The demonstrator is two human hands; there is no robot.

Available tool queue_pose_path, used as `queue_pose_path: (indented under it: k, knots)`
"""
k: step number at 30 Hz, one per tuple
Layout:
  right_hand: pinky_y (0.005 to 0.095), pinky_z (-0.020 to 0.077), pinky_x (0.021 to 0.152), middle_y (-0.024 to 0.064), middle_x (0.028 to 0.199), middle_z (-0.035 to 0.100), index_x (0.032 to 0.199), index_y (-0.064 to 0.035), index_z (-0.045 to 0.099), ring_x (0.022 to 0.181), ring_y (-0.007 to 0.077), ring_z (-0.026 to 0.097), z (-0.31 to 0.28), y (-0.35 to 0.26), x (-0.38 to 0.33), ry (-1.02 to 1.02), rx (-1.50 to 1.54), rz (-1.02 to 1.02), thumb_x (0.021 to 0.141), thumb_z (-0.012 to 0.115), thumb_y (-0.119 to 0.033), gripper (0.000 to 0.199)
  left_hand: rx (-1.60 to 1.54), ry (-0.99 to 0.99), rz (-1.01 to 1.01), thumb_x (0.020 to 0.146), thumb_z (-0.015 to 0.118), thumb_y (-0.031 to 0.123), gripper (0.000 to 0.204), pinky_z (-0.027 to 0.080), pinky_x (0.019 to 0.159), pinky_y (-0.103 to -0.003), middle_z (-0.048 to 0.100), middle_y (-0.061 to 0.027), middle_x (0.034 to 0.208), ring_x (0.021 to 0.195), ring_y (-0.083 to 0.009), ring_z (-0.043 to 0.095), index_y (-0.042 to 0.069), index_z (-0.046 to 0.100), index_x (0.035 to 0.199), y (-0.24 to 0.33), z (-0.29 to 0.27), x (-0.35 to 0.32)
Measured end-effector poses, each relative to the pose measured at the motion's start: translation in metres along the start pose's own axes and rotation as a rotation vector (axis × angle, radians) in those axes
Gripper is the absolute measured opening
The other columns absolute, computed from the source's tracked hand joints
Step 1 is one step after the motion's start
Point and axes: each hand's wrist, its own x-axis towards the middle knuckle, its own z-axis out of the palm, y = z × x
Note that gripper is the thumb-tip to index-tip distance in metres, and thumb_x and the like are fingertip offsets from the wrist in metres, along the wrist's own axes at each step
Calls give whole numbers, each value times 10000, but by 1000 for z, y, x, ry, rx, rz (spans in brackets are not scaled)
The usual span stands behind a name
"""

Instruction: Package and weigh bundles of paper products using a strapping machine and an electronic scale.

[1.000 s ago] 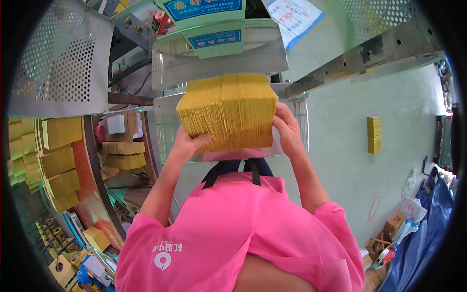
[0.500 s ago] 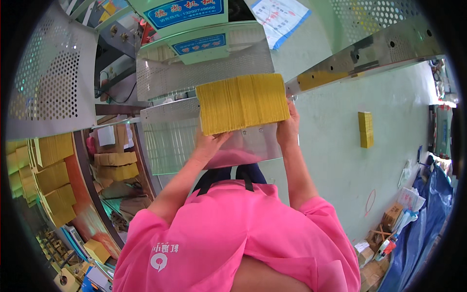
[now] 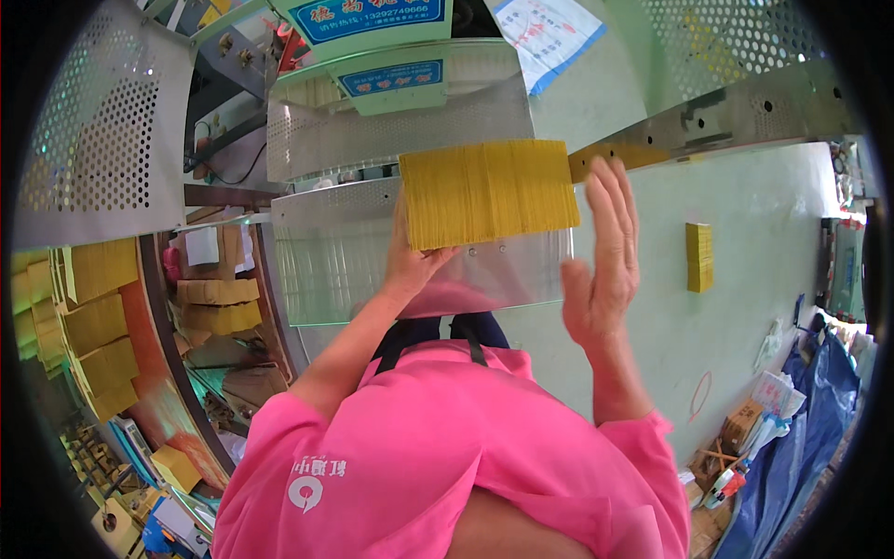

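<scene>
A rectangular yellow block of stacked paper sheets (image 3: 489, 194) is being gripped by the fingers of the left hand (image 3: 413, 265), just left of the right hand (image 3: 605, 256), whose fingers are being held outstretched, gripping nothing.

Yellow stack (image 3: 489, 193); pink shirt (image 3: 400, 433)

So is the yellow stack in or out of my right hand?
Out: a gap shows between the yellow stack and the open right hand.
</scene>
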Motion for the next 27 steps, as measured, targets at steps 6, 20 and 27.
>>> queue_pose_path:
  k: [6, 20, 27]
  knots:
    - [522, 178, 1140, 170, 1494, 354, 1430, 7, 365, 1407, 357, 281, 49, 39, 23, -473, -317, -98, 885, 572, -454, 744, -266, 10, -9, 716, 834, 197, 967, 301, 1119, -421, 337, -178, 1480, 1359, -354, 355, 31, 256, 1474, 7, 10, 7]
    - [514, 136, 1168, 133, 1531, 302, 1460, -38, 320, 1436, 300, 235, 74, 25, 46, -624, -292, -157, 872, 563, -487, 779, -163, 24, -22, 740, 819, 170, 677, 447, 949, -368, 539, -142, 1256, 1149, -295, 538, 37, 478, 1310, 23, -1, 3]
    - [522, 169, 1154, 121, 1506, 350, 1400, -37, 418, 1425, 298, 261, 93, 26, 18, -614, -143, -93, 819, 654, -386, 718, -221, 4, -118, 795, 769, 123, 369, 508, 741, -344, 669, -90, 970, 874, -233, 645, 42, 625, 1125, 43, 2, -8]
